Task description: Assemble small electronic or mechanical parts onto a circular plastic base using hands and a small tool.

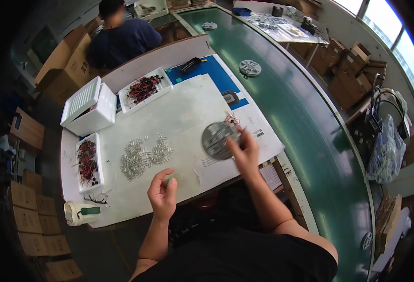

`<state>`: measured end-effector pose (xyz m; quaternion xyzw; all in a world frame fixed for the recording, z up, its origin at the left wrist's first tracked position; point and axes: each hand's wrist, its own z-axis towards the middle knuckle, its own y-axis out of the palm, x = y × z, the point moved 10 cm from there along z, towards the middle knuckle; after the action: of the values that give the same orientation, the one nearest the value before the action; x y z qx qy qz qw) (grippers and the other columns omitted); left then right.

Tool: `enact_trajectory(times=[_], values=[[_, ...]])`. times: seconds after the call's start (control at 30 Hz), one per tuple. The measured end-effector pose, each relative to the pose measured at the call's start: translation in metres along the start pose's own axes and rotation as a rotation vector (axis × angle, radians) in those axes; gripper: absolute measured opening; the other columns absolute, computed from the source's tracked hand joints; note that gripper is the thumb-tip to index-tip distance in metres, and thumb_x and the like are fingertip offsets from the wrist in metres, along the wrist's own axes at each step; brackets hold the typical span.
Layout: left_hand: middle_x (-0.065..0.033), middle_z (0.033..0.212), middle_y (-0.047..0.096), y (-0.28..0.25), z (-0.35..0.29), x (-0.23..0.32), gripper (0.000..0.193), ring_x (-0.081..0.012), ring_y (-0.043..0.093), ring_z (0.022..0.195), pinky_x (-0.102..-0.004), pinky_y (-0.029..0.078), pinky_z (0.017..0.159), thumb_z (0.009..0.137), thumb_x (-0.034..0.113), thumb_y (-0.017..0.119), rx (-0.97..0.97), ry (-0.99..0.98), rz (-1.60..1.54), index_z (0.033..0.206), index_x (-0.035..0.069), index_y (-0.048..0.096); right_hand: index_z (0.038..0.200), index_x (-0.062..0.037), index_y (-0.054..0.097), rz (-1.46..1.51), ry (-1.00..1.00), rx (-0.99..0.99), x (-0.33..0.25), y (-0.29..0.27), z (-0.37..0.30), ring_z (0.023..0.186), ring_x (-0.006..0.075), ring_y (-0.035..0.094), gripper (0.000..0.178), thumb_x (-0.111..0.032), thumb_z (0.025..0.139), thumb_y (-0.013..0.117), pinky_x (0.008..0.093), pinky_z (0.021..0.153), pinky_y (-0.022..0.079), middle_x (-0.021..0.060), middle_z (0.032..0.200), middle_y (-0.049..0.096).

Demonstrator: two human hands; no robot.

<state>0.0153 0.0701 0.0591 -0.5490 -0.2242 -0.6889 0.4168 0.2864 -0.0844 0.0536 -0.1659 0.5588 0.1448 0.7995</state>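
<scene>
My right hand (247, 152) grips a round grey disc (214, 141) by its right edge, above the table's right part. The disc is blurred by motion, and thin red and white wires (232, 119) show just beyond it. Over the near edge of the table, my left hand (162, 196) is curled closed, with a small green piece (168, 180) showing between thumb and fingers; most of it is hidden. Beyond the left hand lie two piles of small clear and silvery pieces, a larger pile (134, 160) and a smaller pile (161, 153).
White foam trays (100, 164) of red-and-black wired parts and a foam box (102, 113) line the table's left and far sides. A lidded cup (82, 213) stands front left. Right runs a green conveyor (282, 101) carrying similar discs (250, 68). A person (122, 44) sits beyond the partition.
</scene>
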Motion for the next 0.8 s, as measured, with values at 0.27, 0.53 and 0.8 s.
enact_trajectory(times=[0.27,0.53,0.8], values=[[-0.0088,0.087,0.066,0.019,-0.009,-0.014,0.016,-0.0243,0.062,0.079,-0.0367,0.052,0.073,0.097,0.003,0.069,-0.128,0.236,0.395,0.110,0.005,0.078,0.144,-0.0119,0.065,-1.073,0.212,0.361,0.118,-0.266,0.164,0.104,0.0423,0.075,0.066,-0.050,0.092,0.077,0.0484,0.091,0.059,0.0248,0.137,0.064],[-0.0105,0.092,0.070,0.015,-0.025,-0.009,0.016,-0.0303,0.063,0.087,-0.0401,0.052,0.081,0.094,0.000,0.070,-0.181,0.328,0.578,0.108,0.003,0.078,0.144,-0.0254,0.064,-1.246,0.267,0.180,0.107,-0.207,0.138,0.112,0.0439,0.072,0.051,-0.045,0.096,0.071,0.0533,0.093,0.059,0.0214,0.150,0.055],[-0.0107,0.092,0.071,0.020,-0.024,-0.007,0.016,-0.0305,0.062,0.087,-0.0402,0.052,0.081,0.093,0.001,0.071,-0.173,0.307,0.586,0.107,0.003,0.078,0.136,-0.0214,0.071,-1.265,0.267,0.465,0.136,-0.314,0.226,0.111,0.0388,0.074,0.040,-0.030,0.097,0.067,0.0510,0.094,0.059,0.0189,0.132,0.070]])
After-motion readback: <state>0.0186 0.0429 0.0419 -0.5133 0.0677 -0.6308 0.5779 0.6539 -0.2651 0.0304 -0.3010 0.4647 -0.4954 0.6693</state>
